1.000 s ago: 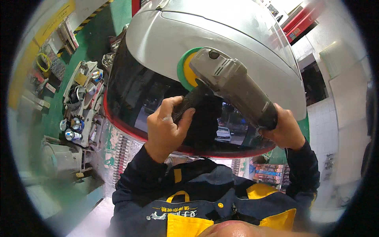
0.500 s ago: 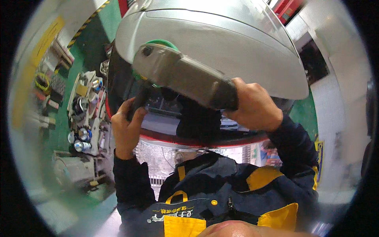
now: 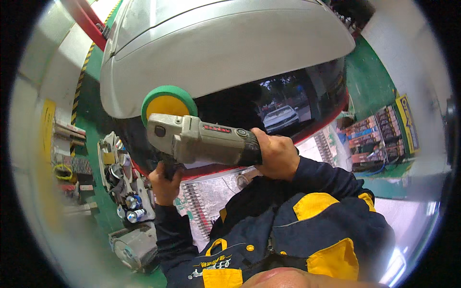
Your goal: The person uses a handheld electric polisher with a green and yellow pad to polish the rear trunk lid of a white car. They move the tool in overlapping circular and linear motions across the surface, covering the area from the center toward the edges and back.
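Note:
Both of my hands hold a polisher (image 3: 211, 144) with a grey body. My right hand (image 3: 278, 156) is closed around its dark rear grip. My left hand (image 3: 165, 187) closes on the black side handle beside the tool's head. On the head sits a round foam pad (image 3: 169, 102), green at the rim and yellow behind, tilted with its edge upward. This pad overlaps the rear lower edge of a silver car roof (image 3: 230, 57) in the picture; whether it touches the paint I cannot tell. Below the roof, the dark rear window (image 3: 230, 103) reflects a white car.
On the left, a cluttered stand (image 3: 127, 177) bears cans and tools, with a grey drum-shaped machine (image 3: 137, 247) near it. A red post (image 3: 89, 21) rises at the far left. To the right stand a rack of small boxes (image 3: 377, 137) and a yellow sign (image 3: 408, 122).
The polisher has come lower and nearer my body, and its pad has tilted into fuller view. Both hands keep their grip. My view of the car and room has shifted.

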### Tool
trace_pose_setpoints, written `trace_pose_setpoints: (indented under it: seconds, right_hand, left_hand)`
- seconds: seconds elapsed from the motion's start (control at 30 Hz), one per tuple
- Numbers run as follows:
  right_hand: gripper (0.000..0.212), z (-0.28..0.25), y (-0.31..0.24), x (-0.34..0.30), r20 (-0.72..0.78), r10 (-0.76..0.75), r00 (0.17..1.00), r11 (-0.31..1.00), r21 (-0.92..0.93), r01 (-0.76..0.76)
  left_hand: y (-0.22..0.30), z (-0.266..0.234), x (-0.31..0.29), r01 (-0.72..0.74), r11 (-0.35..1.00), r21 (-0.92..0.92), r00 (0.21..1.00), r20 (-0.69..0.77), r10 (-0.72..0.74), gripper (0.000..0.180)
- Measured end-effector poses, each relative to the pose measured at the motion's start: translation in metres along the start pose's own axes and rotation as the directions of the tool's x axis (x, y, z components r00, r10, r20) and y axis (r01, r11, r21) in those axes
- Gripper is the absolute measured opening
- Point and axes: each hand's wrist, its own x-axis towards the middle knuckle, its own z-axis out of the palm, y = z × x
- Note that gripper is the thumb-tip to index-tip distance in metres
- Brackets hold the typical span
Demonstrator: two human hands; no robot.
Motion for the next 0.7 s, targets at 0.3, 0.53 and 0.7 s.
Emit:
trace_pose_setpoints:
  seconds: [0.3,0.53,0.7]
  right_hand:
    - [0.083,0.006,0.138,-0.111,-0.007,0.334,0.943,0.938,0.101,-0.332]
    - [0.09,-0.032,0.259,-0.161,-0.012,0.46,0.888,0.886,0.064,-0.459]
    - [0.085,-0.076,0.36,-0.197,-0.122,0.465,0.877,0.873,0.225,-0.432]
  left_hand:
    - [0.072,0.14,-0.002,-0.197,0.973,0.124,0.98,0.052,0.192,0.033]
    - [0.161,0.244,0.038,-0.287,0.954,0.08,0.952,0.136,0.275,0.032]
    - [0.248,0.331,0.064,-0.297,0.95,0.101,0.931,0.252,0.264,0.028]
